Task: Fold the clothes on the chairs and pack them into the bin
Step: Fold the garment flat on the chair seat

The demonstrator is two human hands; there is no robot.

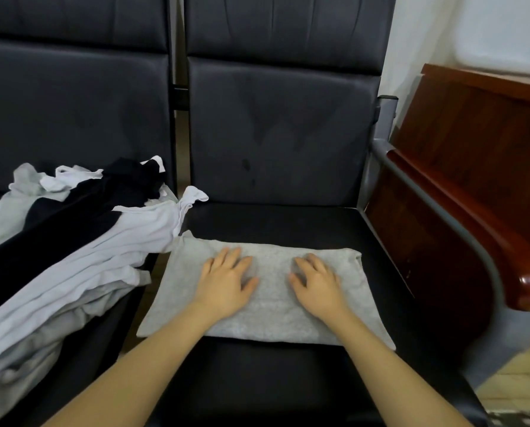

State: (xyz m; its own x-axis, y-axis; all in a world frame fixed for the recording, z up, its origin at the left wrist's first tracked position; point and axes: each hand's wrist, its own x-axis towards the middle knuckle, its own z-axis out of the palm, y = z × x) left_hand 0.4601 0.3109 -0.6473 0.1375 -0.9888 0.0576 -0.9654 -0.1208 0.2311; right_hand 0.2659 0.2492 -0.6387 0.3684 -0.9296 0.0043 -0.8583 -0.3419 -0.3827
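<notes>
A grey garment (269, 318), folded into a flat rectangle, lies on the black seat of the right-hand chair (288, 220). My left hand (226, 282) rests flat on its left half, fingers spread. My right hand (316, 282) presses flat on its right half, palm down. Both hands hold nothing. A loose pile of clothes (72, 248) in white, black and grey lies on the left-hand chair, and a white strap hangs over onto the right seat. No bin is in view.
The dark chair backs (273, 118) rise behind both seats. A grey metal armrest (436, 217) borders the right chair. Beyond it stands a reddish-brown wooden piece of furniture (473, 180). Pale tiled floor (516, 380) shows at the lower right.
</notes>
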